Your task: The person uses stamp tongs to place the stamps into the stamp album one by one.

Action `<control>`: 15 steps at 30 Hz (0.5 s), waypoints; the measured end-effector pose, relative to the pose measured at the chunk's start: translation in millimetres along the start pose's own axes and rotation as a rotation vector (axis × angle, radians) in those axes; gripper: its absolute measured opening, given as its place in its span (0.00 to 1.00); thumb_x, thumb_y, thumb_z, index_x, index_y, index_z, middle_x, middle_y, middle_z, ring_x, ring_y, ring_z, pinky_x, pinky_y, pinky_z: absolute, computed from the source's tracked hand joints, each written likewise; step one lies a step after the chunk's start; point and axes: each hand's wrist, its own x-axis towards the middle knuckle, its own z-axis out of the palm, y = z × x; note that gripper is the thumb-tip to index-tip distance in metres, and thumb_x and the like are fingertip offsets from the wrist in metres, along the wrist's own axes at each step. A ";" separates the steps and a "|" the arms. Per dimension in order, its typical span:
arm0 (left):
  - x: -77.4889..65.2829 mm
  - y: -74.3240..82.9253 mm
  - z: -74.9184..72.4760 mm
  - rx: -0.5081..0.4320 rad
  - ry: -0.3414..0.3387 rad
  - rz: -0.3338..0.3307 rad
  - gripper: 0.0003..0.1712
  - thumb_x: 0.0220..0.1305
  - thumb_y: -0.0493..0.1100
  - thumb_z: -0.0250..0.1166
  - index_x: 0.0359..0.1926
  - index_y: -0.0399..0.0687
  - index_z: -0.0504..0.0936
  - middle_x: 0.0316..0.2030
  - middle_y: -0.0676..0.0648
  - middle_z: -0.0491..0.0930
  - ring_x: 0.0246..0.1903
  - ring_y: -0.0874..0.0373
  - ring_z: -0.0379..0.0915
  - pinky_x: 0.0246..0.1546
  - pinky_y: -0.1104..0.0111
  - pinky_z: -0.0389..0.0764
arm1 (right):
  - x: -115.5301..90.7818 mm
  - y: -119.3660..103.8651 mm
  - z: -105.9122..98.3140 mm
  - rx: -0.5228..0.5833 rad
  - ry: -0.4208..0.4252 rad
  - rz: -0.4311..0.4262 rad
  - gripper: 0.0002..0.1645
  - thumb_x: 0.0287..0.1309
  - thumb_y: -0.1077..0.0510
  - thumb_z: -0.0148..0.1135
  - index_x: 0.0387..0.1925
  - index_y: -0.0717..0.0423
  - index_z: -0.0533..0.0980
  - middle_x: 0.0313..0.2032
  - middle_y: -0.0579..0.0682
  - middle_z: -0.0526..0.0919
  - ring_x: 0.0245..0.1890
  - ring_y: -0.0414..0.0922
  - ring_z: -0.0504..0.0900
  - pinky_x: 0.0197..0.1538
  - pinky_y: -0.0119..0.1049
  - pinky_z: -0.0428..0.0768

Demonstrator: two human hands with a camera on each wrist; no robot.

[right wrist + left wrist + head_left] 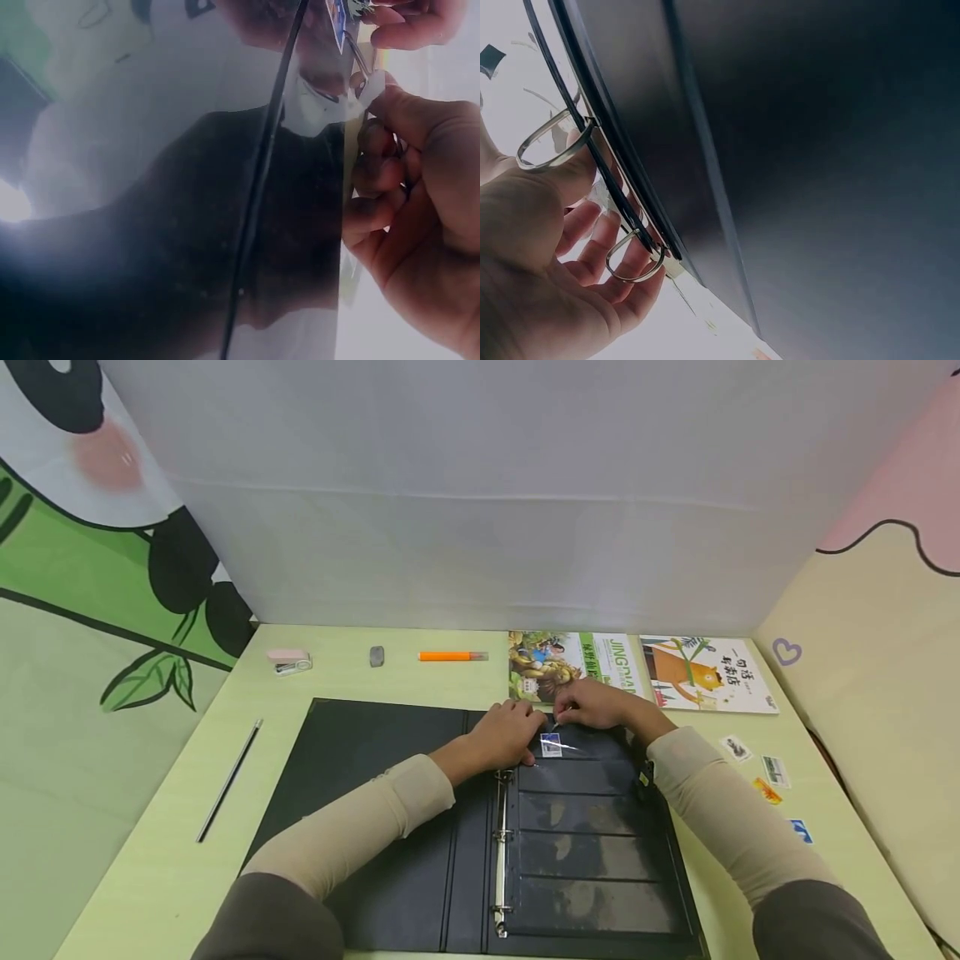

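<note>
Head view: one stamp (551, 745) on album (360, 743), four loose stamps (776, 772) seemingly outstanding; right hand (596, 703) pinches tweezers (358, 52); left hand's (501, 733) grip I cannot tell.

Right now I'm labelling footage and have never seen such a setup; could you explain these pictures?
There is no machine: a person works bare-handed. The wide picture comes from a camera on the head, looking down; the other two come from cameras on the left and right wrists. On the pale table lies an open black ring album, with a small stamp in the top row of its page. The left hand rests at the page's top, near the rings. The right hand holds a thin metal tool, probably tweezers, its tip by that stamp. Four loose stamps lie to the album's right. Beyond the album lie two booklets, an orange pen-like item, a grey block and a small pink stapler; left of the album lies a thin rod.
</note>
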 end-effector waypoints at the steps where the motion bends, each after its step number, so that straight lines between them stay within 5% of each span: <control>1: 0.0 0.1 -0.1 0.001 0.001 0.002 0.36 0.57 0.61 0.66 0.64 0.57 0.68 0.54 0.48 0.71 0.55 0.51 0.69 0.55 0.57 0.72 | -0.2 -0.2 0.0 0.000 -0.001 -0.002 0.07 0.65 0.53 0.58 0.35 0.45 0.82 0.32 0.41 0.83 0.32 0.36 0.78 0.40 0.37 0.75; 10: 1.1 -0.6 0.3 -0.002 -0.009 -0.008 0.36 0.57 0.62 0.65 0.64 0.58 0.68 0.55 0.47 0.71 0.56 0.50 0.69 0.56 0.56 0.72 | -5.3 -1.8 -8.6 0.032 -0.047 0.054 0.09 0.66 0.53 0.56 0.37 0.46 0.82 0.35 0.43 0.83 0.33 0.38 0.78 0.41 0.38 0.75; 15: 0.0 -0.3 0.0 -0.027 -0.009 -0.001 0.35 0.58 0.60 0.65 0.64 0.58 0.67 0.56 0.47 0.71 0.57 0.50 0.68 0.57 0.56 0.72 | -30.4 9.9 -20.6 0.035 0.058 0.154 0.10 0.67 0.53 0.55 0.39 0.47 0.82 0.33 0.43 0.84 0.28 0.37 0.76 0.38 0.38 0.73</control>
